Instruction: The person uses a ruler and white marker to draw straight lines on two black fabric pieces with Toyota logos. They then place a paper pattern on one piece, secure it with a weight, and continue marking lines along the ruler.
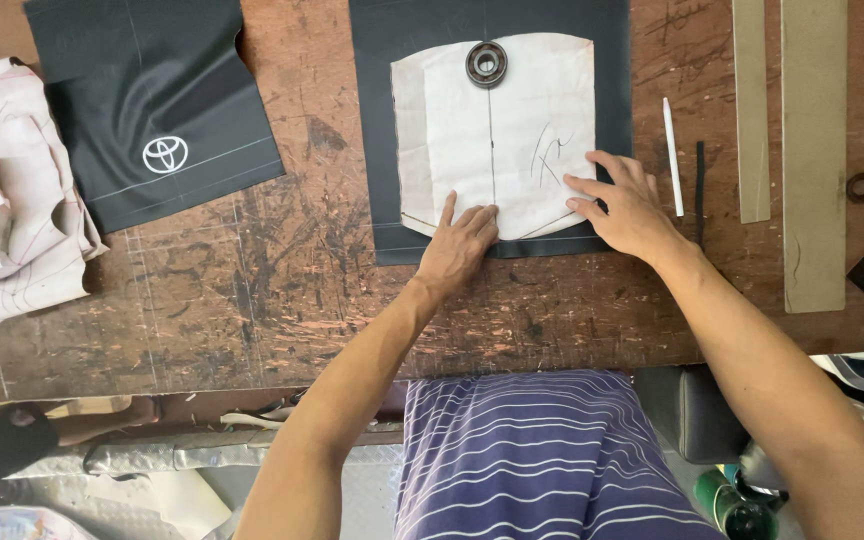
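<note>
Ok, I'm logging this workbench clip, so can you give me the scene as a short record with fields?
surface: scratched wooden table
left hand: left hand flat on the lower edge of the paper pattern
right hand: right hand pressing the pattern's lower right corner
under pattern: black sheet
weight: metal ring on the pattern's top edge
right of the hands: white marking stick, two long rulers
left side: black piece with white emblem, pale paper patterns

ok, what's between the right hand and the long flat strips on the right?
Head view: a thin white marking stick and a narrow black strip lie on the wooden table, between the right hand and the long flat strips.
</note>
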